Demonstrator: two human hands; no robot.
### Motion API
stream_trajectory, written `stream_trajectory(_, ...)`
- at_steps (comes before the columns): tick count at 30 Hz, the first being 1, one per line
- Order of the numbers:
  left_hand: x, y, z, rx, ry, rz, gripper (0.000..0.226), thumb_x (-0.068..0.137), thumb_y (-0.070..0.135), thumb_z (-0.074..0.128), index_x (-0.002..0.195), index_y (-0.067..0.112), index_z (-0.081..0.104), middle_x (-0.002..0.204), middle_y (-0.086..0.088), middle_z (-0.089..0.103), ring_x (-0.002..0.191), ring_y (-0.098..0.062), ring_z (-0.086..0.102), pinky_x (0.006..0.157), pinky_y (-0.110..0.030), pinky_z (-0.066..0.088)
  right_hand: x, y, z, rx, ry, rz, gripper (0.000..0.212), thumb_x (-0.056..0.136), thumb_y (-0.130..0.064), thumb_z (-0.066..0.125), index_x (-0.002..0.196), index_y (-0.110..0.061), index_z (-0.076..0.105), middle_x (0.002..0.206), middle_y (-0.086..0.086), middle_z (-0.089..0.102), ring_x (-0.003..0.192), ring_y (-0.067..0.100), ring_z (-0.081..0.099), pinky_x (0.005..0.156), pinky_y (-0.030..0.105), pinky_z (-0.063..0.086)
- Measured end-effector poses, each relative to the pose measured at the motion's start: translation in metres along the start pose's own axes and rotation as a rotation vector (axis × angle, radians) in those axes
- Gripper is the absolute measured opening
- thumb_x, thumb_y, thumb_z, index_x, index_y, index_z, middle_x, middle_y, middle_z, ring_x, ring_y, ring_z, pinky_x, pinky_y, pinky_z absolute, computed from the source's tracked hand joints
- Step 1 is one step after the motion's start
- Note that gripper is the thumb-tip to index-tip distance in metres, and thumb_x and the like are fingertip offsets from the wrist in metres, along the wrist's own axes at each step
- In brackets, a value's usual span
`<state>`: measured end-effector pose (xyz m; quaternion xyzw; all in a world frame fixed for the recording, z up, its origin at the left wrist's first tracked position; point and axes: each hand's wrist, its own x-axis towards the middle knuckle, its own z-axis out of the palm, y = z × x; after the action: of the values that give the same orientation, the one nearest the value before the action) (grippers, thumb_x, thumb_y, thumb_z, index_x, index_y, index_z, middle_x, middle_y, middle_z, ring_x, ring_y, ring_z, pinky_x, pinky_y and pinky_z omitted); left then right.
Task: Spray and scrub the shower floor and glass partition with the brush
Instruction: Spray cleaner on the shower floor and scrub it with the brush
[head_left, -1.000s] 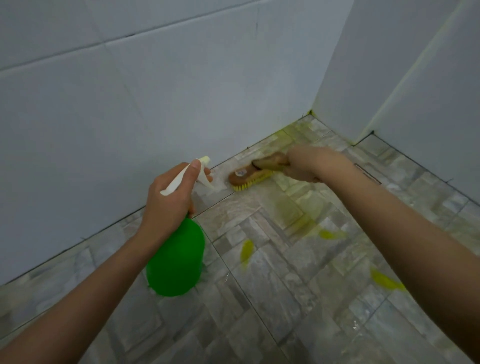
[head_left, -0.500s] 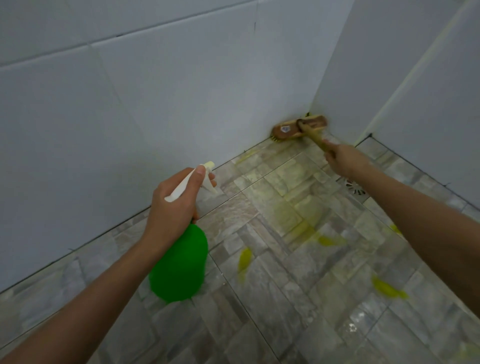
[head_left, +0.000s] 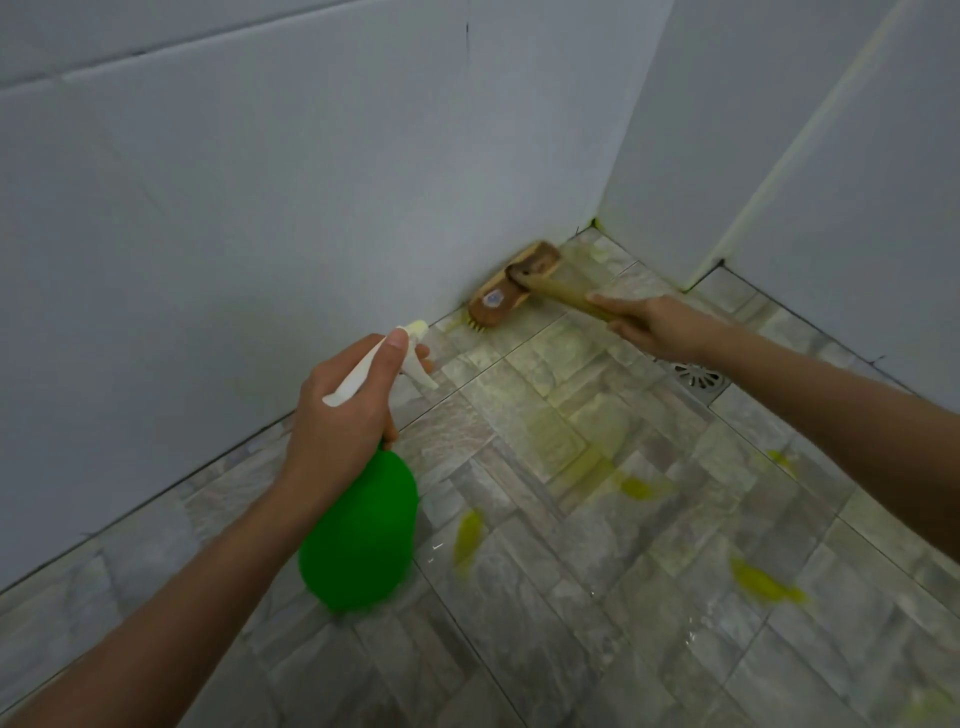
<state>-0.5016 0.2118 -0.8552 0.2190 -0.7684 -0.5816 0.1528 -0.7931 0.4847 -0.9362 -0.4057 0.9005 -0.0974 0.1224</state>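
View from above, looking down at a person's two bare arms reaching into the corner of a tiled shower. The right hand (head_left: 649, 325) is curled round the pale wooden handle of a brush (head_left: 511, 286), gripping it near its end. The brush's brown head lies ahead of that hand and to its left, bristles down on the shower floor (head_left: 571, 597), pressed along the foot of the white tiled wall (head_left: 260, 208) close to the corner. The left hand (head_left: 337, 415) grips the neck of a green spray bottle (head_left: 361, 535), with one finger laid along the top of its white sprayer head; the round green body hangs below the hand, above the floor. The nozzle points toward the wall, and the brush head sits just beyond it, apart from the bottle. The two hands are well apart. A round metal drain (head_left: 698, 375) shows just under the right wrist. Yellow-green smears (head_left: 763, 584) are scattered over the grey stone-pattern tiles, thickest between the hands. A pale panel (head_left: 857, 182) stands at the far right; whether it is glass cannot be told
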Motion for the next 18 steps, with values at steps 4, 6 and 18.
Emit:
stream_trajectory(4,0.003,0.001,0.005,-0.008,0.007,-0.002,0.038,0.093,0.06,0.044,0.088,0.039,0.075,0.09,-0.02,0.073,0.045,-0.017,0.051,0.05,-0.032,0.05,0.007,0.028,-0.007,-0.042,0.078,0.18,0.051,0.099,-0.025,0.046,0.148,-0.032,0.032,0.074,0.01,0.059,0.059,0.025,0.053,0.06,0.031,0.042)
stream_trajectory(6,0.004,0.001,0.005,-0.006,0.006,0.01,0.039,0.095,0.058,0.044,0.087,0.037,0.076,0.089,-0.018,0.073,0.044,-0.017,0.051,0.05,-0.032,0.05,0.01,0.026,-0.014,-0.023,0.109,0.276,0.051,0.099,-0.025,0.046,0.148,-0.029,0.033,0.076,0.012,0.056,0.068,0.029,0.057,0.066,0.032,0.043)
stream_trajectory(18,0.011,-0.001,0.01,-0.004,-0.001,0.001,0.037,0.09,0.063,0.045,0.085,0.044,0.075,0.09,-0.026,0.072,0.043,-0.019,0.051,0.053,-0.036,0.051,0.003,0.009,0.0,0.032,0.094,0.193,0.051,0.099,-0.024,0.046,0.148,-0.032,0.031,0.069,0.01,0.059,0.055,0.021,0.05,0.056,0.031,0.039)
